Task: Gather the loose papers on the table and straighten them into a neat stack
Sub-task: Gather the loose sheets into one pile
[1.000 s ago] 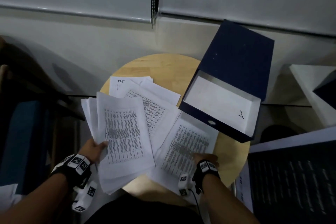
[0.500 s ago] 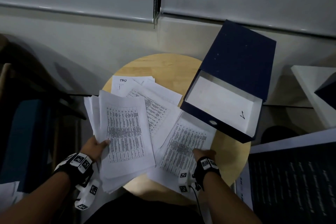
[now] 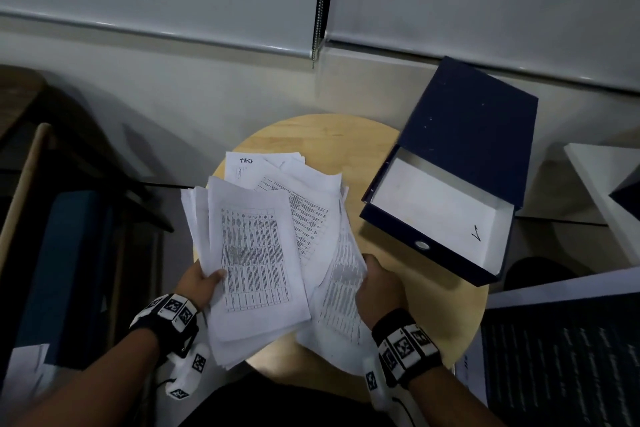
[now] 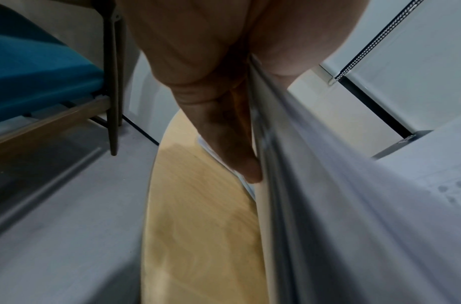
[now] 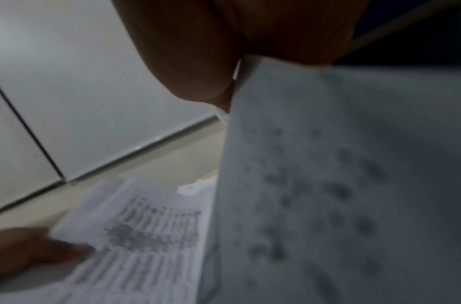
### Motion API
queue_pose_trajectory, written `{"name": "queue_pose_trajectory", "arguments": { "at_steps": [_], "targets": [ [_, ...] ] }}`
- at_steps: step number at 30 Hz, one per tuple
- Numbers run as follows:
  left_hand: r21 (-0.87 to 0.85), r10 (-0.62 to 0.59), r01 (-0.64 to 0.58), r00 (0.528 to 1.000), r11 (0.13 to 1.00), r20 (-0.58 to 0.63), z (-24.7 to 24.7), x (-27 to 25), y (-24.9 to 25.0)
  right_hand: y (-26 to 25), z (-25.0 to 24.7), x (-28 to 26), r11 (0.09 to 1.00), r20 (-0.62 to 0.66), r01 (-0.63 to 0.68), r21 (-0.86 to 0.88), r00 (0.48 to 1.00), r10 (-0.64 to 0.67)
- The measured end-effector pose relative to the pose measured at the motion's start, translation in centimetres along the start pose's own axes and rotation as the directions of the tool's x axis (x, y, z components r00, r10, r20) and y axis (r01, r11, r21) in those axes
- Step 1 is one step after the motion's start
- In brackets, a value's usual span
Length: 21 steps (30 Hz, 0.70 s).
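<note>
Printed white papers (image 3: 256,253) lie fanned over the left half of a small round wooden table (image 3: 325,139). My left hand (image 3: 202,282) grips the left edge of the thick bundle, thumb on top. In the left wrist view its fingers (image 4: 224,131) run under the sheaf (image 4: 328,185) above the tabletop. My right hand (image 3: 379,282) grips the right-hand sheets (image 3: 343,284), which stand tilted up against the bundle. The right wrist view shows that lifted sheet (image 5: 328,185) close up and blurred. More sheets (image 3: 263,166) lie flat behind.
An open dark blue file box (image 3: 450,184) with a white inside sits on the table's right side, overhanging the edge. A chair with a blue seat (image 4: 29,72) stands to the left. A dark printed board (image 3: 561,357) lies lower right. The wall and window blinds are close behind.
My right hand has lifted and swung the right-hand sheets leftward against the left bundle. The spread of papers has narrowed. The left hand keeps its hold.
</note>
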<state>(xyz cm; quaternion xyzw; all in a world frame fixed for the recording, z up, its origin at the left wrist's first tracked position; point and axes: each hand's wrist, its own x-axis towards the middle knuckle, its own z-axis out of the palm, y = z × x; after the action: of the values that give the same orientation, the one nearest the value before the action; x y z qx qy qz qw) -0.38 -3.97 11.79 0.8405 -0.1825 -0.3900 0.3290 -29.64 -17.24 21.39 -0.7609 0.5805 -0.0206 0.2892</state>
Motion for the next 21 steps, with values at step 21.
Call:
{"name": "queue_pose_trajectory", "arguments": {
  "at_steps": [21],
  "targets": [
    [-0.532,0.157,-0.087,0.984,0.842,0.087,-1.9,-2.2,2.7,-6.0,-5.0,5.4,0.750,0.121,0.029,0.660,0.982,-0.145]
  ]
}}
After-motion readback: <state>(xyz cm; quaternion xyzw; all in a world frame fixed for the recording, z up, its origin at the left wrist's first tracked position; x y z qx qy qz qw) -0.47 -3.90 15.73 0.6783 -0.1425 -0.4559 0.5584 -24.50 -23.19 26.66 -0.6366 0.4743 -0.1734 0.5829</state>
